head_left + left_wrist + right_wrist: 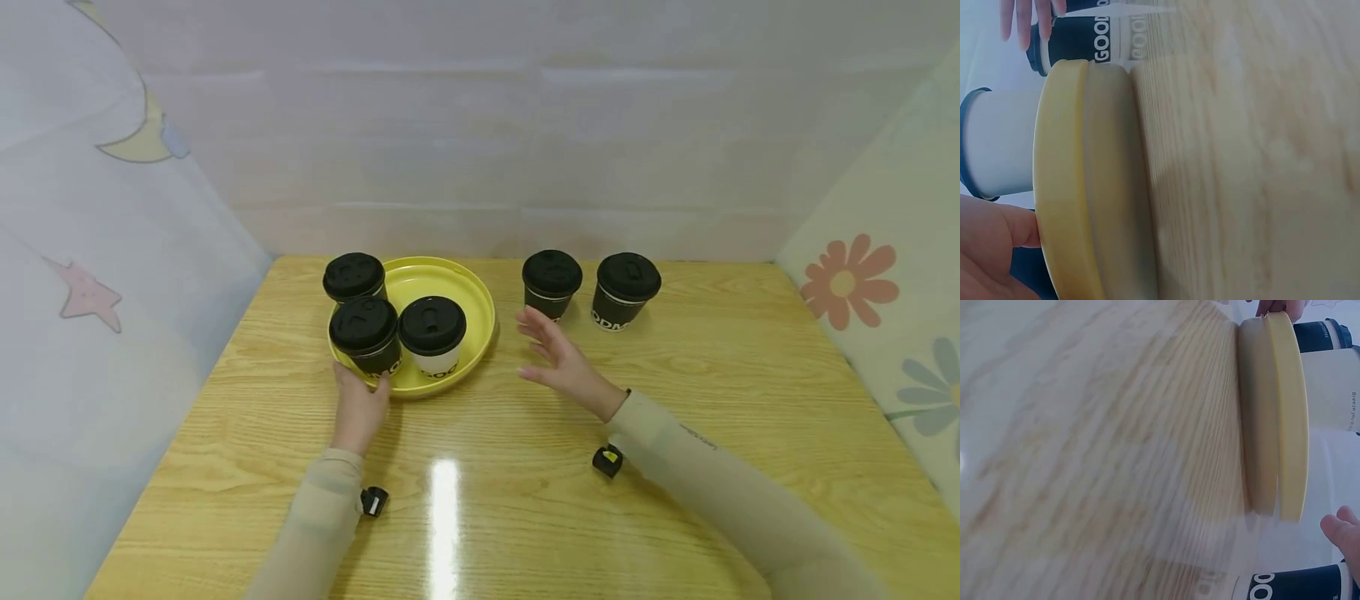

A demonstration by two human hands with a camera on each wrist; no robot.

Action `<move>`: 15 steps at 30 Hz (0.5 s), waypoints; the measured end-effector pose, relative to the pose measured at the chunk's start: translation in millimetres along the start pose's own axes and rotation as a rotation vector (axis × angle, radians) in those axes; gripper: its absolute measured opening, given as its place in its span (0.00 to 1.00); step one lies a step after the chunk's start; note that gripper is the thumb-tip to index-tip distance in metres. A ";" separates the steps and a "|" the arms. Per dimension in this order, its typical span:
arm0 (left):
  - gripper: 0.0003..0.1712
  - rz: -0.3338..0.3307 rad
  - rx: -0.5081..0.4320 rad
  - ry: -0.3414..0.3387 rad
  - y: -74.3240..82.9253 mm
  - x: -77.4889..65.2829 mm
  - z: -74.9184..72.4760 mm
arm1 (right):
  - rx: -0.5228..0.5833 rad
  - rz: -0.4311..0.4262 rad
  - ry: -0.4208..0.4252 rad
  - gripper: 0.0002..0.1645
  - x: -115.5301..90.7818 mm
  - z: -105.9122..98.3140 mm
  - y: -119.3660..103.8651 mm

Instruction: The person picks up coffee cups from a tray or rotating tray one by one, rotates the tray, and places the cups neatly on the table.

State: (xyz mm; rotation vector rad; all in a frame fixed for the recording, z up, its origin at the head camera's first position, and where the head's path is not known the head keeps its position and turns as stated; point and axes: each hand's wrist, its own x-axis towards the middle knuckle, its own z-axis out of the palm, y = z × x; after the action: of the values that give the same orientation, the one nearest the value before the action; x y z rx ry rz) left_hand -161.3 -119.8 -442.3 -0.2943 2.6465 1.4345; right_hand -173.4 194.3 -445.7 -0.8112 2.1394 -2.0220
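My left hand (360, 408) is at the front left of a round yellow tray (480, 333), holding a black paper cup (378, 362) low down. Its thumb (1022, 226) passes at the tray rim, with the cup's dark side below it in the left wrist view; the other fingers are partly hidden. Beside that cup stands a white paper cup (438, 362) with a black lid, and behind it another black-lidded cup (352, 279). My right hand (562, 362) hovers with fingers spread, just in front of a black cup (543, 302) right of the tray.
Another black cup (615, 308) with white lettering stands at the back right. The wooden table (510, 517) meets a pale cloth backdrop (450, 150) behind, with printed cloth on both sides. Small black wrist devices (607, 460) hang by both sleeves.
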 end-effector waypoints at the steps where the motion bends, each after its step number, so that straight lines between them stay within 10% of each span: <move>1: 0.51 0.002 0.004 0.005 0.5 -0.5 0.4 | 0.003 0.000 0.000 0.51 1.4 0.9 0.3; 15: 0.52 -0.010 -0.040 -0.009 2.7 -0.1 -3.3 | 0.021 0.026 0.004 0.56 17.4 13.1 1.4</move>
State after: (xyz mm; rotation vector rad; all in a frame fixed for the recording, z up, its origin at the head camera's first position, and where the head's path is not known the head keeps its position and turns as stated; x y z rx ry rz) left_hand -161.9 -121.1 -438.2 -0.3034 2.6082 1.4843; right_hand -183.3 175.0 -443.6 -0.7734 2.1157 -2.0321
